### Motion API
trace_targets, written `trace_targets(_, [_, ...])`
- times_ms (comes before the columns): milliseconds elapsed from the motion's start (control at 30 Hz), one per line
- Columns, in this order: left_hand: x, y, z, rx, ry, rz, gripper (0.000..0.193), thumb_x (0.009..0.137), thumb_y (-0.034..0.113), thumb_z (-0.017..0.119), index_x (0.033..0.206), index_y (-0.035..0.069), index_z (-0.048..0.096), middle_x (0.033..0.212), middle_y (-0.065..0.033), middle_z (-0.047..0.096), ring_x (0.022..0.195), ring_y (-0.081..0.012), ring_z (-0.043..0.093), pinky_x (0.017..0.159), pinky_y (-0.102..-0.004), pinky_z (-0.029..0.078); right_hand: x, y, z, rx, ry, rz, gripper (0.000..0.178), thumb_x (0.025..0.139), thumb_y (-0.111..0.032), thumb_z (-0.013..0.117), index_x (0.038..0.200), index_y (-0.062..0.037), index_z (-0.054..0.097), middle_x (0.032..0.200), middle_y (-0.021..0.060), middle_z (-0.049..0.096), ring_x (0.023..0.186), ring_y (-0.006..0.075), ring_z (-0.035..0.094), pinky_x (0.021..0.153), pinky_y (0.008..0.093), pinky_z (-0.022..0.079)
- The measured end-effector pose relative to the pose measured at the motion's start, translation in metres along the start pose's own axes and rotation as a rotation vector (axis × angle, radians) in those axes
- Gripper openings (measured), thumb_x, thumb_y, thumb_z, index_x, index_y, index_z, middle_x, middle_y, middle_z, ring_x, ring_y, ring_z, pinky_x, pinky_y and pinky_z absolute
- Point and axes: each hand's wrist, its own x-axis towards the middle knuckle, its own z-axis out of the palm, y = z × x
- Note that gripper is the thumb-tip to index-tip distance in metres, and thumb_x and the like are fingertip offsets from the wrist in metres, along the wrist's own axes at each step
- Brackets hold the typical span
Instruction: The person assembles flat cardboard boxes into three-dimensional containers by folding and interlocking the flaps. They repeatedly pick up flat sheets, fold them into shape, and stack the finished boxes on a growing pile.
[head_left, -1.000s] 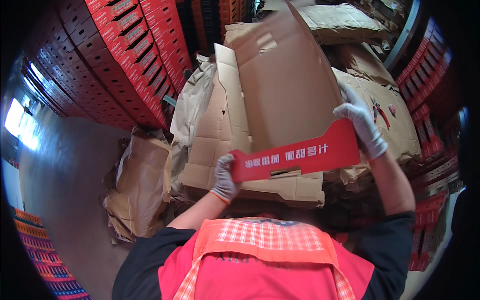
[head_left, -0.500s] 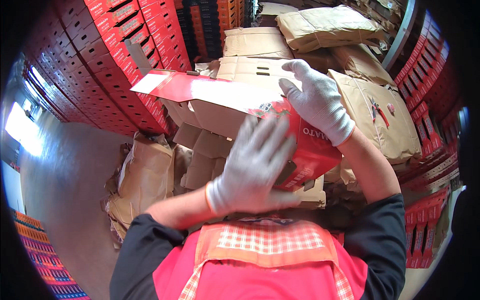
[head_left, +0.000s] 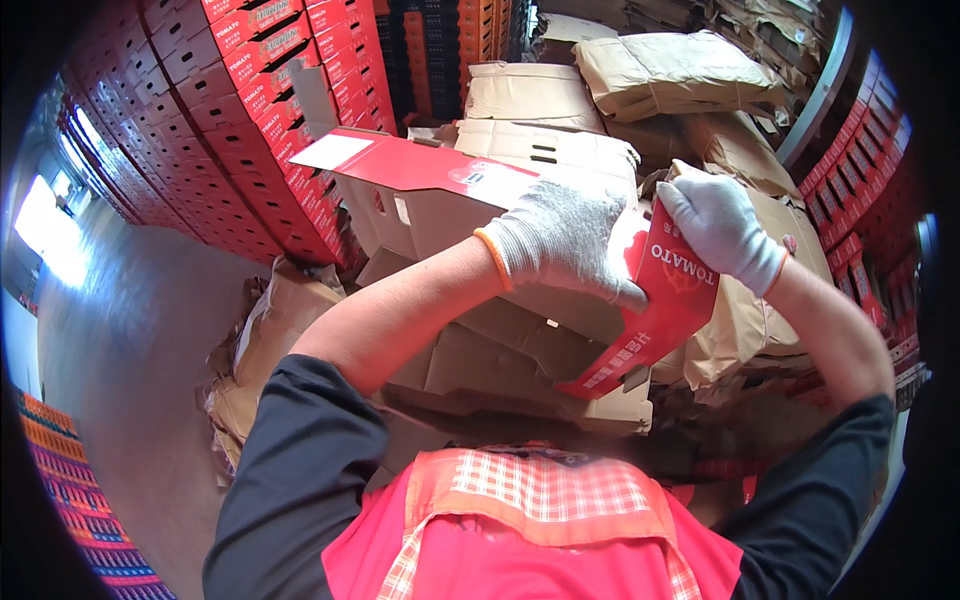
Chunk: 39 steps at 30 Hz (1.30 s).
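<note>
Red carton (head_left: 662, 308): long axis slants away leftward | right hand (head_left: 724, 226): closed on far-right corner | left hand (head_left: 565, 236): across long side, thumb spread, grip uncertain

One left hand (head_left: 565, 235) and one right hand (head_left: 722, 228) make two, with one red box (head_left: 665, 310) between them. There are two dark sleeves (head_left: 300, 440) and one apron (head_left: 550, 485). Paper bundles (head_left: 685, 75) number at least four. One metal post (head_left: 818, 95) stands on the right. The stacked cartons (head_left: 262, 85) on the left are too many to count, and the cardboard sheets (head_left: 490, 355) overlap too much.
</note>
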Motion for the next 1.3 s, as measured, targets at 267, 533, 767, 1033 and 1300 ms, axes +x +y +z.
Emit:
trace_targets(267, [-0.021, -0.008, 0.024, 0.020, 0.158, 0.016, 0.087, 0.064, 0.069, 0.077, 0.110, -0.002, 0.062, 0.098, -0.0207, 0.066, 0.086, -0.0377, 0.065, 0.082, -0.0428, 0.052, 0.048, -0.019, 0.042, 0.007, -0.235, 0.145, 0.027, 0.089, -0.027, 0.055, 0.092, -0.0049, 0.071, 0.092, 0.0157, 0.070, 0.089, 0.0348, 0.066, 0.082, 0.0413, 0.050])
trace_targets(533, [-0.028, -0.035, 0.018, -1.291, 0.565, -0.080, 0.050, 0.104, 0.026, 0.049, 0.143, -0.005, 0.043, 0.145, -0.0192, 0.048, 0.130, -0.0268, 0.051, 0.110, -0.0405, 0.040, 0.033, -0.072, 0.032, 0.096, -0.237, -0.105, 0.062, 0.074, -0.045, 0.070, 0.128, -0.0172, 0.062, 0.113, 0.0132, 0.068, 0.106, 0.0306, 0.065, 0.091, 0.0392, 0.051])
trace_targets(767, [-0.160, -0.039, 0.043, -0.217, 0.531, 0.144, 0.045, 0.094, 0.018, 0.055, 0.131, -0.007, 0.056, 0.131, -0.0251, 0.060, 0.127, -0.0387, 0.055, 0.111, -0.0453, 0.037, 0.032, 0.025, 0.034, 0.694, -0.161, 0.329, 0.059, 0.075, -0.021, 0.071, 0.127, 0.0042, 0.059, 0.118, 0.0130, 0.068, 0.108, 0.0177, 0.063, 0.096, 0.0326, 0.050])
trace_targets(1033, [-0.167, -0.006, 0.028, -0.311, 0.395, -0.128, 0.099, 0.073, 0.068, 0.066, 0.141, -0.001, 0.047, 0.144, -0.0217, 0.046, 0.133, -0.0377, 0.043, 0.114, -0.0485, 0.030, -0.112, 0.028, 0.220, 1.219, -0.455, 0.895, 0.035, 0.096, -0.034, 0.058, 0.102, -0.0026, 0.072, 0.096, 0.0058, 0.071, 0.088, 0.0194, 0.064, 0.083, 0.0347, 0.051])
trace_targets(1300, [-0.034, 0.039, 0.066, -0.044, 0.589, 0.386, 0.075, 0.064, 0.041, 0.084, 0.125, 0.004, 0.063, 0.128, -0.0216, 0.060, 0.117, -0.0388, 0.058, 0.106, -0.0541, 0.038, -0.080, 0.069, 0.119, 0.854, 0.587, 0.328, 0.014, 0.098, -0.013, 0.055, 0.098, -0.0073, 0.069, 0.091, 0.0069, 0.069, 0.081, 0.0207, 0.065, 0.075, 0.0327, 0.053])
